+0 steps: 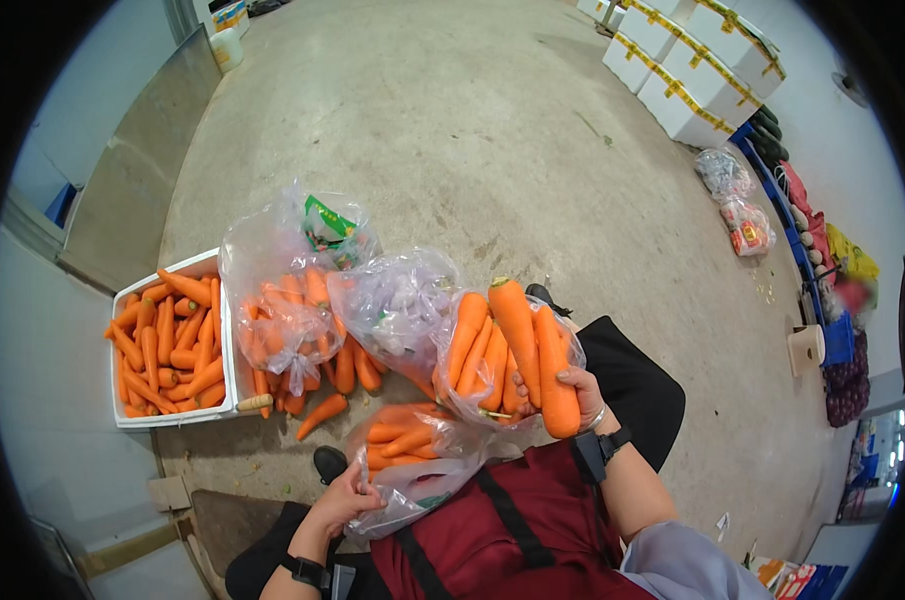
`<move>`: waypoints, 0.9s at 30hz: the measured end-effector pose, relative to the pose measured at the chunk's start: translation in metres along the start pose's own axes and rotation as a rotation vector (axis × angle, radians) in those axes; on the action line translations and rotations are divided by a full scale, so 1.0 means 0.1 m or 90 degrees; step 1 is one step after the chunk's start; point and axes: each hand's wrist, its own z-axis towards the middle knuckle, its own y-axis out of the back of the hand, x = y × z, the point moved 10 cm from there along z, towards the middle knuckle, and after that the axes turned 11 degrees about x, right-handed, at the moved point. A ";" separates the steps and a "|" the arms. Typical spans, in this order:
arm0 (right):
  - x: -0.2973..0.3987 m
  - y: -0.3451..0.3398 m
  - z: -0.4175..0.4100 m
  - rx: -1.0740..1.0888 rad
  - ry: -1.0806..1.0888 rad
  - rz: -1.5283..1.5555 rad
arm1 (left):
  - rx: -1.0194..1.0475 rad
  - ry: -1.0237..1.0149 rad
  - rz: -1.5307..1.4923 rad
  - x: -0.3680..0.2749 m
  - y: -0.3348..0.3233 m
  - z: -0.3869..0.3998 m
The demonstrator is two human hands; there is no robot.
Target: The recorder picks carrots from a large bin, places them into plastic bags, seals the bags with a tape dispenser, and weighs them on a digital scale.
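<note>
My left hand (353, 498) pinches the edge of a clear plastic bag (415, 491) with several carrots inside, close to my lap. Two large carrots (557, 382) are held in my right hand (584, 394), over a second clear bag of carrots (471, 352). To the left of that bag lies a bag of whitish, purple-tinged produce (404, 300). Farther left, a knotted bag of carrots (295, 330) rests beside loose carrots (323, 416) on the floor. A white foam box (231, 360) full of carrots stands at the left.
Behind the bags is a clear bag with a green packet (329, 221). White foam boxes (692, 82) are stacked at the upper right, near bagged goods (746, 225) and blue crates (805, 262). A toilet-roll-like white object (806, 349) stands on the floor at right. A metal panel leans at left.
</note>
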 end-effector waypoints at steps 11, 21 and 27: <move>0.40 0.30 0.06 -0.388 0.068 -1.196 | 0.004 -0.005 0.015 -0.02 -0.02 0.00; 0.45 0.62 0.36 -0.419 -0.270 -1.082 | -0.007 0.008 0.028 -0.08 -0.04 0.00; -0.04 0.08 0.33 -0.128 -0.194 -0.235 | 0.008 0.010 0.032 0.17 0.09 0.00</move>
